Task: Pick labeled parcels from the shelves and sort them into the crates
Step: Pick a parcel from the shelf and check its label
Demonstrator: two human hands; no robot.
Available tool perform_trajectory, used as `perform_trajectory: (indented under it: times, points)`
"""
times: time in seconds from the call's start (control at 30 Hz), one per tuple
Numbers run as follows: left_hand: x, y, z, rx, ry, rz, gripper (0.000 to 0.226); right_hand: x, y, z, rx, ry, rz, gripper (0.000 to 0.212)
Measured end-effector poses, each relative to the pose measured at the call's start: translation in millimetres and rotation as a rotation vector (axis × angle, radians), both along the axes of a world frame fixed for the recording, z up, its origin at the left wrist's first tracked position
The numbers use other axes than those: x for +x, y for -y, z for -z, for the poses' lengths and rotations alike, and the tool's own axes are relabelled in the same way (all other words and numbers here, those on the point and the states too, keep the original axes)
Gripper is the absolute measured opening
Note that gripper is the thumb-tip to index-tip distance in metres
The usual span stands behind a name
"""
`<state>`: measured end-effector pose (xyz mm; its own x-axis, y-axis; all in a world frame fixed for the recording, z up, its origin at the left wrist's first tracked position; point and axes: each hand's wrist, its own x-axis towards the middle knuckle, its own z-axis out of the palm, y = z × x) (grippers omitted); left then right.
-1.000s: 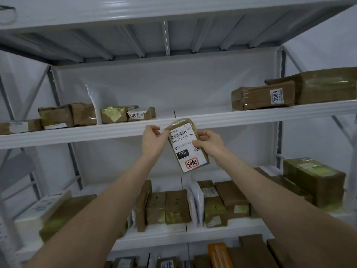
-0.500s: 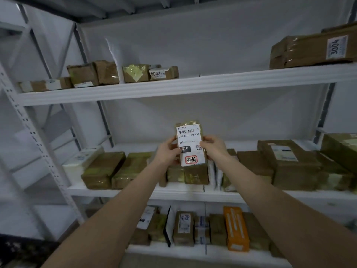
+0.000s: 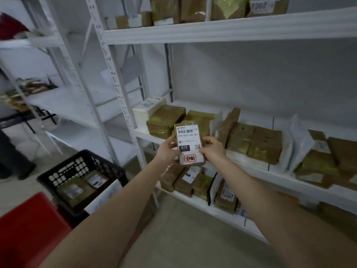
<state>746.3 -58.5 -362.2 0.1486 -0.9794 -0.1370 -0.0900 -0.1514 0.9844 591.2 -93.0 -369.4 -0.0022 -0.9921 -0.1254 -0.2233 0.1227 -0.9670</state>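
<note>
I hold a small brown parcel (image 3: 189,144) upright in front of the shelves, its white label facing me with a barcode, "010" and a red stamp. My left hand (image 3: 167,149) grips its left edge and my right hand (image 3: 212,150) pinches its right edge. A black crate (image 3: 81,167) stands on the floor at lower left with two labeled parcels (image 3: 81,187) inside. A red crate (image 3: 27,227) sits at the bottom left corner.
White metal shelving (image 3: 231,29) fills the right side, stacked with brown taped parcels (image 3: 253,143) and white mailers (image 3: 148,109) on three levels. A shelf upright (image 3: 123,105) stands between me and the crates. A second rack (image 3: 63,101) is at left. Bare floor (image 3: 183,238) lies below.
My view has swung down and to the left, bringing the black and red crates into sight. Both hands have kept hold of the parcel, lowered it and kept its label toward me.
</note>
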Motion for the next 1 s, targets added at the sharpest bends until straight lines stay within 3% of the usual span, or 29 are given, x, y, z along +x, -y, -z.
perform_trajectory:
  times: [0.43, 0.5, 0.6, 0.87, 1.0]
  points:
    - [285.2, -10.4, 79.5, 0.113, -0.103, -0.336, 0.074, 311.7, 34.1, 71.2, 0.132, -0.028, -0.287, 0.043]
    - [321.3, -13.1, 92.0, 0.14, -0.115, -0.382, 0.064, 352.4, 36.6, 86.2, 0.16, -0.041, -0.327, 0.044]
    - [366.7, -12.6, 109.7, 0.175, -0.149, -0.447, 0.056, 403.2, 47.4, 109.1, 0.202, -0.093, -0.422, 0.047]
    - [464.4, 29.0, 184.9, 0.324, -0.232, -0.617, 0.062, 518.6, 111.9, 181.8, 0.227, -0.289, -0.659, 0.051]
    - [509.1, 71.2, 231.7, 0.408, -0.268, -0.722, 0.048, 577.8, 153.2, 231.5, 0.222, -0.408, -0.732, 0.048]
